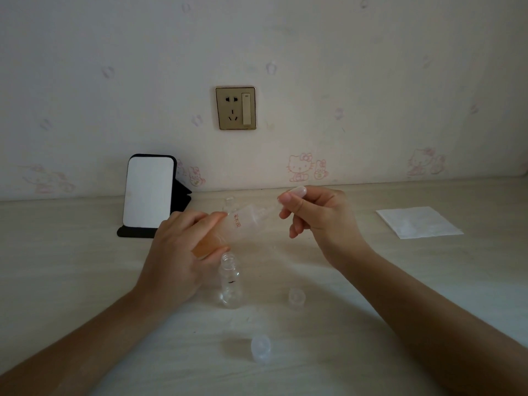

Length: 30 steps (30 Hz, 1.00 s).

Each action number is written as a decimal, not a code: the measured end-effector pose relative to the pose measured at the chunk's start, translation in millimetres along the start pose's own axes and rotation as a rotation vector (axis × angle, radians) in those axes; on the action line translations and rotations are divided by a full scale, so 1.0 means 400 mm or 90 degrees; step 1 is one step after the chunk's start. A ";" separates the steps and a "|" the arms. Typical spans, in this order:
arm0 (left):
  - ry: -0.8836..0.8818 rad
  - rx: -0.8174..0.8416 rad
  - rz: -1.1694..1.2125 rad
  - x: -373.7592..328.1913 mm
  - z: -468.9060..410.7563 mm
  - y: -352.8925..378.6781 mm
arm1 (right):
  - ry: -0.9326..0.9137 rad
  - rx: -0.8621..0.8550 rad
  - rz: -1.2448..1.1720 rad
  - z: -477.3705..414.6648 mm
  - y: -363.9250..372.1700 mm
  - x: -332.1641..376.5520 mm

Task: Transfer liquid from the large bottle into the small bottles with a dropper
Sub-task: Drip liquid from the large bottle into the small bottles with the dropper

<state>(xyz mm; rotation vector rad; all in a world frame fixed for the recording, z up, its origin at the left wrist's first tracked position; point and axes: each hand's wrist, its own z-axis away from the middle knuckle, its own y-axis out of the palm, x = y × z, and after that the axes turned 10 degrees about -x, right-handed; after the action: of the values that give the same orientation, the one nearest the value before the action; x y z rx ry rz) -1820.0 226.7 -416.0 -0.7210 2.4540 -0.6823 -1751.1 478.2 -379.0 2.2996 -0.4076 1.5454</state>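
Note:
My left hand (177, 252) grips the large frosted bottle (243, 224), tilted with its neck pointing up to the right; orange liquid sits at its lower end by my palm. My right hand (317, 218) pinches the clear bulb of the dropper (297, 192), whose stem runs down-left into the bottle's mouth. A small clear bottle (230, 281) stands open and upright just below the large one. The top of a second small bottle (230, 202) shows behind it.
Two clear caps lie on the pale table, one cap (297, 297) right of the small bottle, another cap (260, 347) nearer me. A phone on a black stand (148, 192) is at back left. A white tissue (418, 222) lies at right.

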 end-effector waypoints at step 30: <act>-0.253 -0.104 0.207 0.053 -0.008 0.007 | 0.138 -0.240 -0.302 -0.069 -0.086 0.053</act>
<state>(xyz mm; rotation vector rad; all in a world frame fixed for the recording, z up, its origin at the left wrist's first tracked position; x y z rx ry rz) -1838.7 217.0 -421.6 -0.4466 2.1969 -0.1929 -1752.0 520.1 -353.5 1.7575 -0.0744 1.3224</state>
